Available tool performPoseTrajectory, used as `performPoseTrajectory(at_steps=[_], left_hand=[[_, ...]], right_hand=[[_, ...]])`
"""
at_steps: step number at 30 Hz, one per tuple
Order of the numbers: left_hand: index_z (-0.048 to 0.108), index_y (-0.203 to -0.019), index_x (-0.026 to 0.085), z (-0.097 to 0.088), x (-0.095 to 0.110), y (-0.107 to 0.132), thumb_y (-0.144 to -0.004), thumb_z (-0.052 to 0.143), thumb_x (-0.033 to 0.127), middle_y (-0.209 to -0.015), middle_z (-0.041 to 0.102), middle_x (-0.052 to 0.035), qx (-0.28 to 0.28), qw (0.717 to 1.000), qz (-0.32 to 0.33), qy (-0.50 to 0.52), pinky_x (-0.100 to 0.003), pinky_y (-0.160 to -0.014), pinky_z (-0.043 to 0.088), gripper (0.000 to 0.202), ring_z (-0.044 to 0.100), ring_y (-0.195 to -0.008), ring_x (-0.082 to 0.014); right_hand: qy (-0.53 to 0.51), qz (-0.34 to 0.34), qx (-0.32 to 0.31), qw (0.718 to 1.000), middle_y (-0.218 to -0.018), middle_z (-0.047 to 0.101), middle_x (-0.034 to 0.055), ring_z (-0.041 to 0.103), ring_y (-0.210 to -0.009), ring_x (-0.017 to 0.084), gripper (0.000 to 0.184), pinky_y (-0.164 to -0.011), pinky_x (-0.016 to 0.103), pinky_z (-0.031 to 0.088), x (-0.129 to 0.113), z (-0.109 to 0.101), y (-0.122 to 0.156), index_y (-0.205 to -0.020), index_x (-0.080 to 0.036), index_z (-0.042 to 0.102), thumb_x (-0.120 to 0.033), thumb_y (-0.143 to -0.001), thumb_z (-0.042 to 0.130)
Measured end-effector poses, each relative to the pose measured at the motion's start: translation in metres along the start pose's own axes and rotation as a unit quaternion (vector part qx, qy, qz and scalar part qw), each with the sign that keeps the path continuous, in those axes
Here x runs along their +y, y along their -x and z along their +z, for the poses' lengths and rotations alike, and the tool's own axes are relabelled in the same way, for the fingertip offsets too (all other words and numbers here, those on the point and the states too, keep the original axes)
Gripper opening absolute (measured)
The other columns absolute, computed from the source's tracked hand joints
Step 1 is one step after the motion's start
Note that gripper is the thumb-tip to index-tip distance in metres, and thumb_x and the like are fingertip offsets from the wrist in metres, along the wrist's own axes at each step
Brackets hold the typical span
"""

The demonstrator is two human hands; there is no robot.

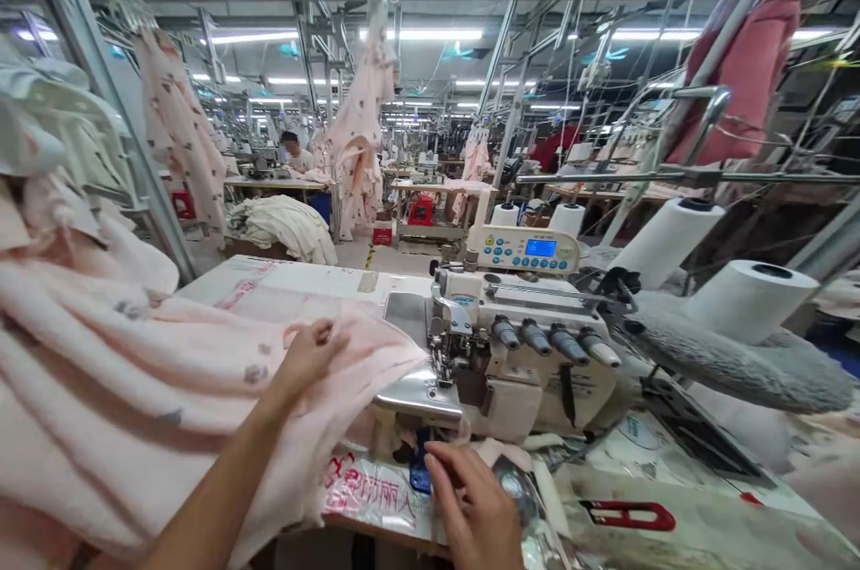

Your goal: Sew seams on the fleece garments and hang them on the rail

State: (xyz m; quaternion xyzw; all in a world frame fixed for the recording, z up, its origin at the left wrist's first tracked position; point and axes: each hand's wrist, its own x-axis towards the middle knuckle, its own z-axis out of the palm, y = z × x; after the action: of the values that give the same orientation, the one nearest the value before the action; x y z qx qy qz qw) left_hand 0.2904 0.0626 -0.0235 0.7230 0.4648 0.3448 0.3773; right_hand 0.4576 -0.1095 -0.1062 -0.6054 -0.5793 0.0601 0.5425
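Note:
My left hand (310, 362) is closed on a fold of pale pink fleece fabric (202, 373) with small grey prints. The cloth spreads over the left of the table, and its pointed corner reaches the plate of an overlock sewing machine (517, 337). Below the machine's front edge, my right hand (476, 503) is held with thumb and forefinger close together, beside a small dark blue object (421, 462). Anything pinched there is too small to make out. Red-handled thread snips (632, 514) lie to the right of that hand.
White thread cones (752, 297) stand behind the machine at right, near a grey fluffy pad (752, 364). A control panel (528, 247) tops the machine. Printed pink pieces (363, 140) hang ahead from an overhead line. A person (296, 158) sits at a far table.

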Motion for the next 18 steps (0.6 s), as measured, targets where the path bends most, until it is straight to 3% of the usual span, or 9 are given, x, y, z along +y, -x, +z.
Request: performPoseTrajectory(at_steps=[3, 6, 9, 11, 13, 15, 16, 18], left_hand=[[0.057, -0.095, 0.015, 0.005, 0.004, 0.053, -0.077, 0.049, 0.056, -0.089, 0.066, -0.0070, -0.047, 0.996, -0.001, 0.082, -0.030, -0.074, 0.049, 0.046, 0.061, -0.086, -0.0211], [0.055, -0.098, 0.017, 0.030, 0.016, 0.088, -0.080, 0.052, 0.047, -0.095, 0.064, -0.0052, -0.153, 0.963, 0.003, 0.220, -0.029, -0.079, 0.047, 0.035, 0.058, -0.089, -0.0184], [0.054, -0.098, 0.016, 0.057, 0.027, 0.100, -0.083, 0.051, 0.044, -0.095, 0.062, -0.0051, -0.218, 0.938, 0.009, 0.269, -0.027, -0.079, 0.045, 0.031, 0.057, -0.087, -0.0168], [0.054, -0.094, 0.016, 0.070, 0.035, 0.097, -0.084, 0.050, 0.043, -0.092, 0.061, -0.0045, -0.224, 0.944, 0.022, 0.241, -0.026, -0.078, 0.044, 0.029, 0.056, -0.087, -0.0172], [0.054, -0.091, 0.017, 0.078, 0.042, 0.090, -0.085, 0.049, 0.042, -0.087, 0.061, -0.0034, -0.230, 0.950, 0.047, 0.205, -0.025, -0.077, 0.043, 0.027, 0.056, -0.085, -0.0173], [0.054, -0.091, 0.018, 0.078, 0.048, 0.084, -0.086, 0.047, 0.039, -0.085, 0.063, -0.0025, -0.233, 0.955, 0.074, 0.166, -0.025, -0.076, 0.043, 0.023, 0.056, -0.082, -0.0170], [0.055, -0.090, 0.018, 0.074, 0.050, 0.082, -0.086, 0.046, 0.038, -0.084, 0.063, -0.0019, -0.233, 0.958, 0.088, 0.142, -0.024, -0.075, 0.043, 0.022, 0.057, -0.081, -0.0168], [0.058, -0.090, 0.020, 0.058, 0.053, 0.078, -0.086, 0.046, 0.038, -0.085, 0.064, -0.0008, -0.257, 0.957, 0.113, 0.077, -0.024, -0.074, 0.043, 0.021, 0.057, -0.081, -0.0166]], right_hand=[[-0.119, 0.145, -0.035, 0.982, -0.069, 0.065, 0.0043, 0.059, -0.062, 0.017, 0.039, -0.056, 0.025, 0.045, -0.002, 0.010, -0.007, -0.081, -0.019, 0.068, -0.055, -0.081, 0.052], [-0.320, 0.288, -0.040, 0.902, -0.046, 0.046, -0.0028, 0.041, -0.041, 0.010, 0.057, -0.039, 0.021, 0.032, -0.010, 0.017, -0.012, -0.059, -0.017, 0.057, -0.073, -0.069, 0.051], [-0.462, 0.379, 0.027, 0.802, -0.048, 0.040, -0.0075, 0.031, -0.040, 0.006, 0.049, -0.037, 0.016, 0.025, -0.014, 0.018, -0.013, -0.063, -0.018, 0.054, -0.065, -0.058, 0.068], [-0.492, 0.395, 0.102, 0.769, -0.050, 0.040, -0.0091, 0.029, -0.040, 0.004, 0.048, -0.038, 0.015, 0.024, -0.012, 0.016, -0.014, -0.065, -0.019, 0.052, -0.058, -0.051, 0.076], [-0.492, 0.392, 0.162, 0.760, -0.046, 0.035, -0.0103, 0.026, -0.038, 0.004, 0.051, -0.036, 0.016, 0.024, -0.007, 0.013, -0.013, -0.059, -0.020, 0.047, -0.061, -0.047, 0.075], [-0.485, 0.389, 0.183, 0.762, -0.044, 0.031, -0.0106, 0.025, -0.036, 0.005, 0.051, -0.035, 0.017, 0.025, -0.001, 0.009, -0.008, -0.057, -0.020, 0.047, -0.063, -0.049, 0.073], [-0.458, 0.381, 0.175, 0.784, -0.043, 0.032, -0.0096, 0.028, -0.036, 0.006, 0.049, -0.035, 0.018, 0.027, 0.002, 0.005, -0.003, -0.057, -0.020, 0.049, -0.064, -0.054, 0.070], [-0.324, 0.327, 0.156, 0.874, -0.049, 0.047, -0.0037, 0.046, -0.045, 0.012, 0.045, -0.042, 0.022, 0.038, 0.012, -0.003, 0.013, -0.063, -0.020, 0.058, -0.065, -0.067, 0.061]])
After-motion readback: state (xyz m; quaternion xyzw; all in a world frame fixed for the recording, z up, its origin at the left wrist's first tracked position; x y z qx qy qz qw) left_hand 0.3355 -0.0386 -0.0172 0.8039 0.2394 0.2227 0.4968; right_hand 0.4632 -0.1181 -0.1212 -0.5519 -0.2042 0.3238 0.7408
